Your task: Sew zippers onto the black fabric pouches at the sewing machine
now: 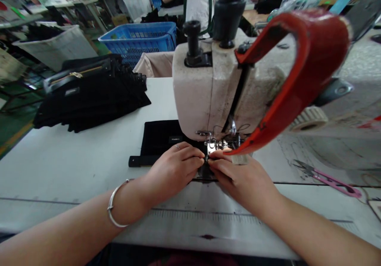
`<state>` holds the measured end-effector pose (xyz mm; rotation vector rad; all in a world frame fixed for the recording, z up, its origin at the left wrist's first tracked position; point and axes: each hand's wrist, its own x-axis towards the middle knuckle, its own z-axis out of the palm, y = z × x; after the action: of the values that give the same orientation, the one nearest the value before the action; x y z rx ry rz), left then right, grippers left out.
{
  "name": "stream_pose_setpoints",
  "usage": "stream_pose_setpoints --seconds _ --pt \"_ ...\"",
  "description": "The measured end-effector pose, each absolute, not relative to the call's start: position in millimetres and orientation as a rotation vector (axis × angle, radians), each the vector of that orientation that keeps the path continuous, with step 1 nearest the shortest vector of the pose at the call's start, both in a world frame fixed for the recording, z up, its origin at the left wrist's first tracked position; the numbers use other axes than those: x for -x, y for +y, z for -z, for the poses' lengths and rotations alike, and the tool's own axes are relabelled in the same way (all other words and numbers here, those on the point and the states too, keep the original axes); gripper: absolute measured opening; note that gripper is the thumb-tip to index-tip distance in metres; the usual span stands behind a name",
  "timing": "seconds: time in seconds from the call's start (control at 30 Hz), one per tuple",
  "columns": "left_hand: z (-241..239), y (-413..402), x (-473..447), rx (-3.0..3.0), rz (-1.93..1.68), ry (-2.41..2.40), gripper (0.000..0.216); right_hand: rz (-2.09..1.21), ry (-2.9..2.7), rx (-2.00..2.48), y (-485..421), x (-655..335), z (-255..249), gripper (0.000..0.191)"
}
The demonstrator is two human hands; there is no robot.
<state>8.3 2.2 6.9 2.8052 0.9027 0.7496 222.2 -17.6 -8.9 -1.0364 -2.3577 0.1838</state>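
A black fabric panel with a small label lies flat under the head of a sewing machine. Along its near edge runs a black strip that sticks out to the left. My left hand is closed on the near edge of the panel, fingertips just left of the presser foot. My right hand pinches the same edge just right of the foot. Both sets of fingertips almost meet in front of the needle area. The fabric between them is mostly covered by the fingers.
A red curved guard arches over my right hand. Pink thread snips lie to the right on the table. A pile of black pieces with zippers sits at the left. Behind are a blue basket and a person.
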Motion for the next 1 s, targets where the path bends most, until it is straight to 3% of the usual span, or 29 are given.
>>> stream_pose_setpoints --seconds 1.0 --pt "10 23 -9 -2.742 -0.870 1.051 0.013 -0.040 -2.326 1.101 -2 -220 14 0.015"
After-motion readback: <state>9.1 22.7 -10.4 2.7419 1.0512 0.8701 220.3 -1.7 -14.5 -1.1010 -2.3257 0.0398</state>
